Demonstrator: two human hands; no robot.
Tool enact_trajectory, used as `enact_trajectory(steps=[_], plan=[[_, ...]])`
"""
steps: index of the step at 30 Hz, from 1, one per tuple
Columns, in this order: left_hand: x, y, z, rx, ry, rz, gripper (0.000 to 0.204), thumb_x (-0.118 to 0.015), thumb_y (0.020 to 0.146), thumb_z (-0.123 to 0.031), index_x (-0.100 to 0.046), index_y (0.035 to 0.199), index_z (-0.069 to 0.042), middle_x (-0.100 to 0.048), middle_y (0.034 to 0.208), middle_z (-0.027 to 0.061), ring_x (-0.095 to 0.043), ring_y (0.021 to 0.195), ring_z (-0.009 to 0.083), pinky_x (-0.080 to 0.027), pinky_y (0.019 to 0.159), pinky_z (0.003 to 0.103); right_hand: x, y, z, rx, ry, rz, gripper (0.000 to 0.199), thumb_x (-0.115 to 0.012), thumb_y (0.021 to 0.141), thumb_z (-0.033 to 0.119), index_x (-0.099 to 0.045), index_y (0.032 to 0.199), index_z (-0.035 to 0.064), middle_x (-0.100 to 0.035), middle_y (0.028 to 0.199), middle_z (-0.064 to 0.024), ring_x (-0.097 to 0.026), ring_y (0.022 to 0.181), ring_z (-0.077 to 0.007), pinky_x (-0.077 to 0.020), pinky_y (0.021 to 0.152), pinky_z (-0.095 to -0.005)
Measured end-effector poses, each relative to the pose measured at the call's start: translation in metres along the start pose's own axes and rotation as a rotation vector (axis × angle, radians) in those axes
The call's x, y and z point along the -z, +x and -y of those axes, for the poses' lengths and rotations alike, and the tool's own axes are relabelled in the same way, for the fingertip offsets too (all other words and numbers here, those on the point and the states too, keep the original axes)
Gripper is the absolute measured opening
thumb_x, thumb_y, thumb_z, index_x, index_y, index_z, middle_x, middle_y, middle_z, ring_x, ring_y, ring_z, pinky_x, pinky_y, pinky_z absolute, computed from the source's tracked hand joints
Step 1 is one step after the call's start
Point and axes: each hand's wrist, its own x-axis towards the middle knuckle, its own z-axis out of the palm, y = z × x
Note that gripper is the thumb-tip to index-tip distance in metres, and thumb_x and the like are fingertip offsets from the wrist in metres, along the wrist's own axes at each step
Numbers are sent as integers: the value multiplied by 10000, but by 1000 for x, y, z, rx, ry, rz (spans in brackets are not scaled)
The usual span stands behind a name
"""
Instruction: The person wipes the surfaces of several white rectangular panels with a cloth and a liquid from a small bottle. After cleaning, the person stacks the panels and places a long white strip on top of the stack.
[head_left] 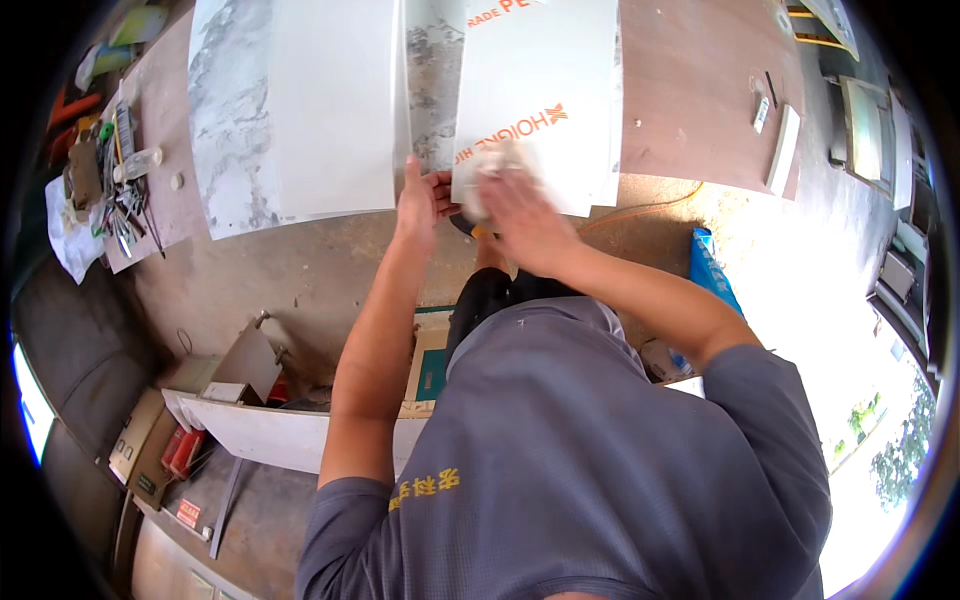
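Observation:
A white panel with orange print [540, 70] lies on the workbench ahead of me. My right hand [520, 215], smeared by motion, presses a crumpled white cloth [508, 155] against its near left corner. Beside that corner is my left hand [425, 198], thumb pointing up and fingers stretched toward the panel's edge. The fingertips seem to touch the edge. Left of my hands lies a second white panel [335, 110]. Under and between the panels shows a grey-and-white marbled sheet [230, 110].
Hand tools [125, 210], a clear bottle [138, 165] and a white bag [72, 235] crowd the bench's left end. A white strip [784, 150] and a small tube [762, 114] lie at right. A blue bag [710, 265] stands below the bench; cartons [140, 440] are at lower left.

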Motion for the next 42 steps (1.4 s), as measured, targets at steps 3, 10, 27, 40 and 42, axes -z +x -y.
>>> enact_trajectory(steps=[3, 10, 27, 40, 42], plan=[[-8, 0, 0, -88, -60, -225, 799, -228, 981, -701, -626, 1120, -22, -700, 982, 81, -655, 914, 185, -490, 872, 343, -12, 26, 15, 108, -47, -29, 806, -663, 870, 391, -350, 1492, -16, -355, 1559, -159, -239, 1494, -326, -167, 1233, -467], [-13, -9, -3, -108, 160, -100, 425, -622, 958, -450, -658, 1001, -29, -654, 868, 36, -596, 751, 112, -504, 669, 276, -13, -82, -61, -128, -89, 19, 740, -596, 912, 348, -340, 1496, -29, -289, 1589, -195, -209, 1500, -352, -151, 1233, -463], [-43, -162, -59, -916, 1046, -337, 385, -794, 753, -86, -643, 1101, -17, -666, 917, 119, -644, 829, 209, -523, 710, 315, 70, -56, -66, -457, 1687, -569, 460, -552, 936, 79, -516, 1383, -26, -651, 1227, -107, -609, 1121, -175, -467, 971, -288], [-9, -81, 60, 76, 119, 12, 265, -606, 1000, -313, -605, 1012, -48, -647, 897, 45, -644, 758, 196, -539, 678, 342, 76, -60, -109, -521, 1613, -706, 438, -673, 862, 47, -530, 1259, -71, -637, 970, -54, -599, 829, -110, -496, 760, -261], [-8, -71, 72, 53, -159, 49, 226, -600, 1004, -281, -591, 1033, -57, -638, 889, 35, -647, 761, 183, -548, 672, 327, 78, -46, -101, -497, 1674, -634, 476, -676, 872, 55, -505, 1299, -66, -638, 1000, -49, -607, 842, -104, -498, 761, -260]])
